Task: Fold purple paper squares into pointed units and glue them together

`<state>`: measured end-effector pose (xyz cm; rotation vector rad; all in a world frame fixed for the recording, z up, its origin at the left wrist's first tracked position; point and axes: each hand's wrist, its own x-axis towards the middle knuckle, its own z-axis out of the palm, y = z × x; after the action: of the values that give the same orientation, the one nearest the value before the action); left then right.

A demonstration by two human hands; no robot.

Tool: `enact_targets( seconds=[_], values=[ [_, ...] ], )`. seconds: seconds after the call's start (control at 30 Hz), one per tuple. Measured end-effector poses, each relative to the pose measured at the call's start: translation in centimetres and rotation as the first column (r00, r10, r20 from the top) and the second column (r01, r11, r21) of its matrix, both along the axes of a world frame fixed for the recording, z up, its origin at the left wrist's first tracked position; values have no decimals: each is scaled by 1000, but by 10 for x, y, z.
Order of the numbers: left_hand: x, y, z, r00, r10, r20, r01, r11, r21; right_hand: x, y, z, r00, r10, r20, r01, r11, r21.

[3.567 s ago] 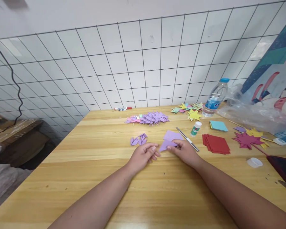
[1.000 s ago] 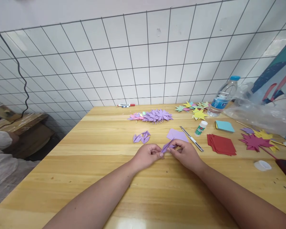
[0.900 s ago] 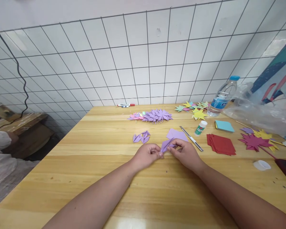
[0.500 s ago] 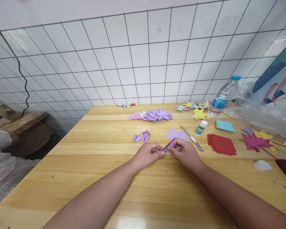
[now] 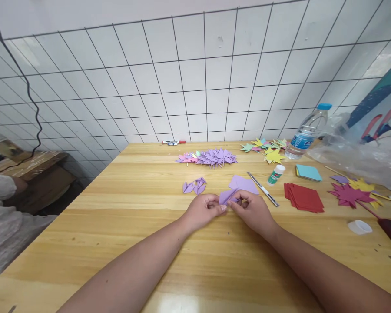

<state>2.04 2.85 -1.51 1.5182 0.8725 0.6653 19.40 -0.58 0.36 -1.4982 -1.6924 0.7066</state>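
Between my two hands is a small piece of folded purple paper (image 5: 226,197), partly opened out, with a crease running across it. My left hand (image 5: 204,211) pinches its left lower edge between thumb and fingers. On the other side my right hand (image 5: 252,210) grips the right part, and its fingers cover some of the paper. Just beyond lie flat purple paper sheets (image 5: 244,184), next to a utility knife (image 5: 263,189). Several folded purple pieces (image 5: 194,186) rest on the table to the left.
At the back is a row of purple paper leaves (image 5: 217,158). To the right are a glue stick (image 5: 276,174), red paper squares (image 5: 303,198), blue paper (image 5: 308,172), a water bottle (image 5: 308,132), a magenta paper leaf (image 5: 349,194) and a white ring (image 5: 359,227). A person's sleeve (image 5: 6,217) shows at left.
The folded purple paper was seen nearly edge-on as a thin strip; now a flap of it spreads open toward the left. Both hands keep almost the same place.
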Motion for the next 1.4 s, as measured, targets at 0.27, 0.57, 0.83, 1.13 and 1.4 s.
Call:
enact_targets(
  seconds=[0.27, 0.57, 0.83, 1.13, 1.4],
  values=[
    [-1, 1, -1, 998, 31, -50, -31, 999, 12, -1, -1, -3, 1000, -19, -7, 19, 1000, -5],
    [-1, 1, -5, 998, 69, -1, -69, 997, 36, 3, 4, -9, 984, 110, -140, -134, 976, -173],
    [-1, 0, -5, 997, 45, -58, -39, 994, 100, 3, 7, -13, 971, 111, -210, -154, 967, -203],
    [-1, 0, -4, 996, 46, -71, -37, 993, 114, 6, 9, -15, 951, 103, -293, -167, 964, -205],
    [-1, 2, -2, 994, 91, -66, -87, 994, 62, 11, 10, -15, 947, 73, -313, -157, 955, -251]
  ],
)
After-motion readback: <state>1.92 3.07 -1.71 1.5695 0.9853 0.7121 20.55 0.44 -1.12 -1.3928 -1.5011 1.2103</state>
